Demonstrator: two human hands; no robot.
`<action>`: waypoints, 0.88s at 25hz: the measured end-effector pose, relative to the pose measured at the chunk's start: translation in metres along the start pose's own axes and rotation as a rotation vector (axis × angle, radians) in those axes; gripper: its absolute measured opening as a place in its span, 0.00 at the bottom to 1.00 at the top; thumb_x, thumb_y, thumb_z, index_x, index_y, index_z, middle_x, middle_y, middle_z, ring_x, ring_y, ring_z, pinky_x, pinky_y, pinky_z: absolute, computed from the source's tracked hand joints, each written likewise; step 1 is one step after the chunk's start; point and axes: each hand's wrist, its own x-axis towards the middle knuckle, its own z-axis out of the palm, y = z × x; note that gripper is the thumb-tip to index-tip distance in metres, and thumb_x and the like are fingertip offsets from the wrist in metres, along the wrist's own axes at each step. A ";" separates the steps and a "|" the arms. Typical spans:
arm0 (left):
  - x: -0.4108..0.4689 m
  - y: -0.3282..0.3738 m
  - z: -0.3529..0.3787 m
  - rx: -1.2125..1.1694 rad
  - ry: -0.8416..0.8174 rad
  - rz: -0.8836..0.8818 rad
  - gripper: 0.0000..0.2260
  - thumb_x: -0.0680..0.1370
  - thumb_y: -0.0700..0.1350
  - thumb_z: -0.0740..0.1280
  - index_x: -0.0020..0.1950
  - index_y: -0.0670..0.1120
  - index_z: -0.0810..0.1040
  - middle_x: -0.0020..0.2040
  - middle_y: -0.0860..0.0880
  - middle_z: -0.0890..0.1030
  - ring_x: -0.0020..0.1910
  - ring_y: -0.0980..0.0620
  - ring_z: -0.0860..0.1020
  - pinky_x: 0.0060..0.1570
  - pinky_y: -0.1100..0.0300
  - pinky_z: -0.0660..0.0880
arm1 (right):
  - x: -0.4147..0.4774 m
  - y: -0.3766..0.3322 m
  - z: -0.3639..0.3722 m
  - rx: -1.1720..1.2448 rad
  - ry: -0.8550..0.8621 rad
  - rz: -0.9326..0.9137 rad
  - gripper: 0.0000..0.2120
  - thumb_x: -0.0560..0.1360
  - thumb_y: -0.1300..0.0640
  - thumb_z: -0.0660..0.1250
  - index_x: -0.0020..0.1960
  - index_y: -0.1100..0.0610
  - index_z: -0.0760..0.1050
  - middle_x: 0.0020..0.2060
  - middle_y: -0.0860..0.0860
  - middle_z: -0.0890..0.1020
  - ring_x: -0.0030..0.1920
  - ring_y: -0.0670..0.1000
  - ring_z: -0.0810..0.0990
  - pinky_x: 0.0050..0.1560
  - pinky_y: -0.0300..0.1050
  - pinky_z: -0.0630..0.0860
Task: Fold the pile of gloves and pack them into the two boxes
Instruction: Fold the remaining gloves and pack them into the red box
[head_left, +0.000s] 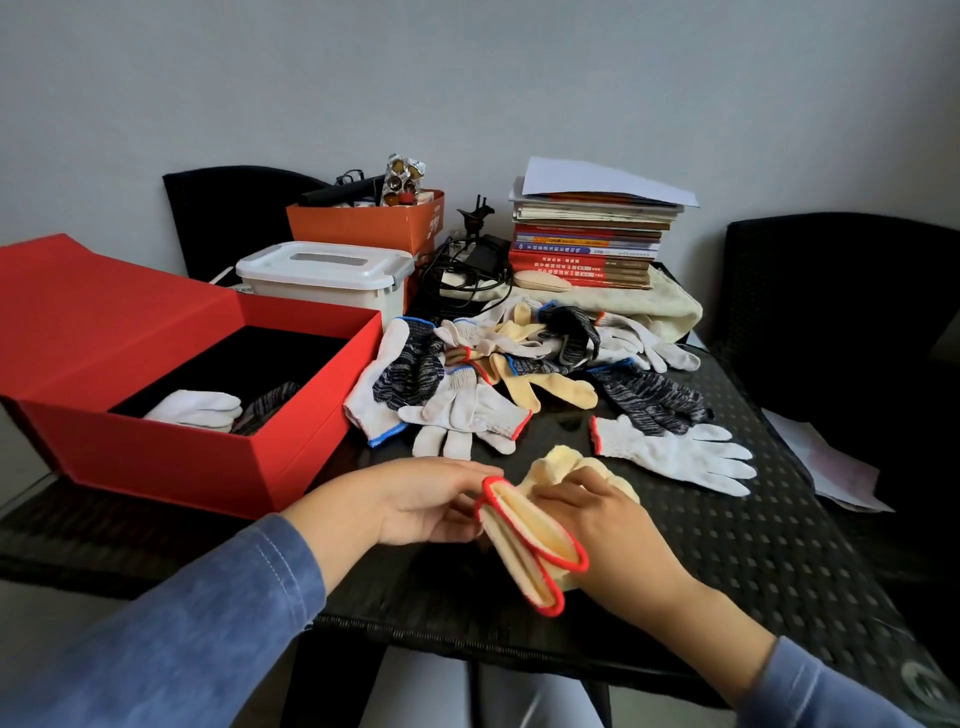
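A pair of yellow gloves with red cuffs (524, 540) lies stacked at the table's front. My left hand (421, 504) pinches a red cuff edge. My right hand (602, 519) grips the yellow gloves from the right, fingers curled over them. Behind them spreads the pile of gloves (498, 364), white, yellow and dark speckled. A single white glove with a red cuff (675, 452) lies to the right. The open red box (218, 447) stands at left with a folded white glove (200, 408) and a dark one inside.
A white lidded plastic box (322, 278) sits behind the red box, with an orange box (374, 223) of oddments beyond it. A stack of books (587, 244) and tangled cables (467, 275) stand at the back. Black chairs flank the dark woven table (727, 545).
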 end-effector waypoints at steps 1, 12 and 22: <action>0.000 0.002 0.005 -0.032 -0.038 -0.002 0.04 0.78 0.41 0.65 0.51 0.44 0.78 0.27 0.50 0.76 0.25 0.58 0.74 0.25 0.68 0.74 | -0.001 -0.003 -0.006 0.078 0.006 0.010 0.08 0.70 0.49 0.61 0.47 0.45 0.77 0.44 0.40 0.81 0.44 0.47 0.75 0.37 0.38 0.72; 0.008 -0.025 0.012 0.992 0.217 0.487 0.20 0.71 0.33 0.64 0.59 0.52 0.77 0.46 0.52 0.82 0.49 0.53 0.79 0.52 0.53 0.76 | -0.013 0.019 0.008 0.514 -0.006 0.034 0.18 0.73 0.49 0.68 0.63 0.42 0.74 0.58 0.22 0.68 0.61 0.40 0.69 0.61 0.45 0.70; 0.018 -0.046 -0.009 1.362 0.201 1.170 0.18 0.68 0.35 0.64 0.53 0.52 0.82 0.55 0.55 0.80 0.55 0.53 0.78 0.51 0.60 0.76 | 0.019 0.039 0.017 0.524 -0.070 -0.041 0.24 0.69 0.69 0.57 0.57 0.54 0.81 0.59 0.48 0.81 0.62 0.48 0.75 0.63 0.45 0.71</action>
